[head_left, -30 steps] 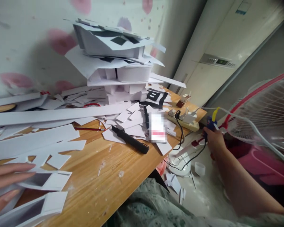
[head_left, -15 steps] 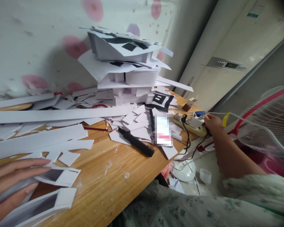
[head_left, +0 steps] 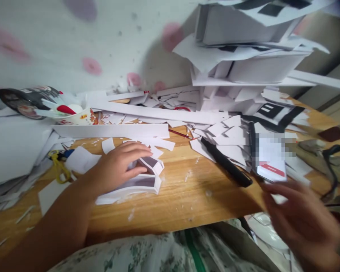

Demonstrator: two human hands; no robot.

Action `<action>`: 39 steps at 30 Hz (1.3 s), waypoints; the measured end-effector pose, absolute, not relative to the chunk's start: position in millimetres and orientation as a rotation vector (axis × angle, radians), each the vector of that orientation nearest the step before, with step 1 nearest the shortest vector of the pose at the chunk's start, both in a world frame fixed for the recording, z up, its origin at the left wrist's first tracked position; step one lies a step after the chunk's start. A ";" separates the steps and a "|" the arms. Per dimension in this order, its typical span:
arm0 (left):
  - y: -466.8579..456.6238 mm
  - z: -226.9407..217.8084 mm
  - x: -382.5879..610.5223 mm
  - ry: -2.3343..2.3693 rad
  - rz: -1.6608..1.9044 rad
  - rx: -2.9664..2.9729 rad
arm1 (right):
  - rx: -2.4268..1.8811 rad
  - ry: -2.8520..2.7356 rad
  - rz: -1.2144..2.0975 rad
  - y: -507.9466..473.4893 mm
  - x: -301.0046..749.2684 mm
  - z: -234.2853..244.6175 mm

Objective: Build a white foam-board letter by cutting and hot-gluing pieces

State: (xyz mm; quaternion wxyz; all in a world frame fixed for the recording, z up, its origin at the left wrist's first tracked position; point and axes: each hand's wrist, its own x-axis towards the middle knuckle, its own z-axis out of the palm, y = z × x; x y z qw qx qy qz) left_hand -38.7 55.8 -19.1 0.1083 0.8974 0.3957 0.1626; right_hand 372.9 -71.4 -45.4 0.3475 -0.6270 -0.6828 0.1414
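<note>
My left hand [head_left: 117,166] lies on a small white foam-board piece [head_left: 138,183] with window cut-outs, fingers stretched over it and thumb along its side, pressing it to the wooden table [head_left: 181,196]. My right hand [head_left: 300,223] hovers blurred at the table's front right edge, fingers apart, nothing seen in it. A black utility knife [head_left: 226,168] lies between the hands, nearer the right one. Beside it rests a small card [head_left: 270,158] with a red stripe.
A tall pile of white foam-board models [head_left: 243,64] stands at the back right. Long white strips [head_left: 110,130] and offcuts cover the table's far half. A cup with tools [head_left: 73,113] sits back left. A power strip and black cable [head_left: 328,158] lie at the far right.
The view has swung left. My right hand came back from the power strip to the table's front edge. My left hand stays on the foam-board piece.
</note>
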 end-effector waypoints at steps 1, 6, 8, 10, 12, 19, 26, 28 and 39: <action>55.2 -19.0 -38.6 1.156 0.482 2.642 | -1.475 -1.885 0.389 -55.5 348.8 -46.2; 53.5 -18.8 -38.8 1.141 0.486 2.650 | -1.100 -2.252 0.763 22.2 244.9 -28.5; 53.5 -19.3 -38.8 1.142 0.479 2.649 | -1.118 -2.295 0.841 44.6 220.8 -25.3; 53.7 -20.1 -38.7 1.146 0.480 2.650 | -1.183 -2.257 0.913 59.3 207.0 -29.0; 54.0 -20.7 -38.2 1.155 0.474 2.659 | -1.197 -2.168 1.025 66.2 201.2 -37.4; 57.7 -22.0 -34.4 1.248 0.401 2.657 | -1.140 -2.071 1.184 64.7 201.3 -53.0; 62.2 -25.4 -35.2 1.274 0.317 2.703 | -1.112 -2.094 1.214 69.9 203.5 -53.0; 62.6 -24.1 -34.5 1.262 0.294 2.723 | -1.110 -2.099 1.202 69.3 203.7 -53.0; 62.0 -20.4 -32.4 1.214 0.239 2.761 | -1.116 -2.127 1.165 66.2 203.8 -49.6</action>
